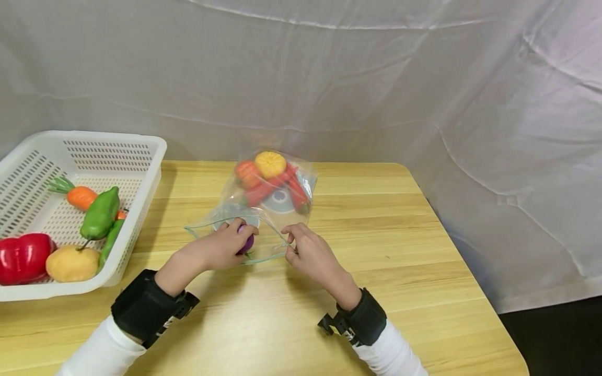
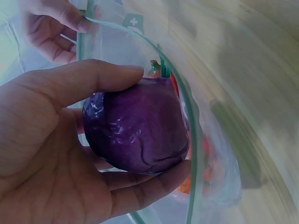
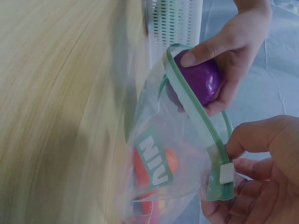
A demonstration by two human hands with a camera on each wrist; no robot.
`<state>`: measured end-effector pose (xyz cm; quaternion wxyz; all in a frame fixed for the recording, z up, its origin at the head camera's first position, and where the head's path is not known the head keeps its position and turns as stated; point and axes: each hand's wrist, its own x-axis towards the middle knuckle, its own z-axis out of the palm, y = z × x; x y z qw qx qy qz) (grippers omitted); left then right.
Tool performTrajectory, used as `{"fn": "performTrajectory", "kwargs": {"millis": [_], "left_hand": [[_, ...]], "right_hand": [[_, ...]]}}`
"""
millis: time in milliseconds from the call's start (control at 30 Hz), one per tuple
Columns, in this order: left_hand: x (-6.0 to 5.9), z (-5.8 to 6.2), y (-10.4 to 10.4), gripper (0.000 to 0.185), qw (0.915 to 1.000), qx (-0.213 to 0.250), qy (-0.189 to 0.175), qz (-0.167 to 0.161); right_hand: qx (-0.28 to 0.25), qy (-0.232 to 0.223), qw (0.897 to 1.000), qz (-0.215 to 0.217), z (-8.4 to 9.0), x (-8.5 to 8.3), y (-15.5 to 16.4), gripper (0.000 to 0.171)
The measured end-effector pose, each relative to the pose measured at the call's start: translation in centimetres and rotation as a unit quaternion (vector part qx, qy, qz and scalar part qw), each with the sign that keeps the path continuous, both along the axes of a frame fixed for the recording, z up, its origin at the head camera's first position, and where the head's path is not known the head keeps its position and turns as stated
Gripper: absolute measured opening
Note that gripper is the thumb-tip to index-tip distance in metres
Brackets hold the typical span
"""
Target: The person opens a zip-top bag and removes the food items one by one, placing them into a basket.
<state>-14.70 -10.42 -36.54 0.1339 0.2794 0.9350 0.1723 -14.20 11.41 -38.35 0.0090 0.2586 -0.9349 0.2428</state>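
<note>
My left hand (image 1: 218, 248) grips a round purple vegetable (image 2: 138, 126), thumb on one side and fingers curled under the other. It is at the open mouth of a clear zip bag (image 3: 152, 112), overlapping the green-edged rim. My right hand (image 1: 314, 253) pinches the corner of that rim, beside the white slider (image 3: 227, 173). Inside the bag, towards its far end, lie a yellow pumpkin (image 1: 270, 164), an orange-red one (image 1: 247, 174) and red chili peppers (image 1: 268, 191), seen through the film. Green lettering (image 3: 153, 161) is printed on the bag.
On the left stands a white slotted basket (image 1: 157, 172). It holds a carrot (image 1: 82, 198), a green pepper (image 1: 100, 214), a red bell pepper (image 1: 25, 258) and a tan potato-like vegetable (image 1: 72, 263). A grey cloth (image 1: 301, 78) hangs behind the wooden table (image 1: 376, 230).
</note>
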Motion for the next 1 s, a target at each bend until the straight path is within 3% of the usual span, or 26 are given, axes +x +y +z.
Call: {"fn": "performTrajectory", "kwargs": {"millis": [533, 1000], "left_hand": [[0.5, 0.8, -0.6, 0.046, 0.9998, 0.017, 0.001, -0.005], [1.6, 1.3, -1.9, 0.046, 0.9995, 0.023, 0.018, -0.007]], "right_hand": [[0.013, 0.008, 1.0, 0.001, 0.1, 0.0, 0.0, 0.032], [0.013, 0.008, 1.0, -0.001, 0.0, 0.0, 0.0, 0.032]]}}
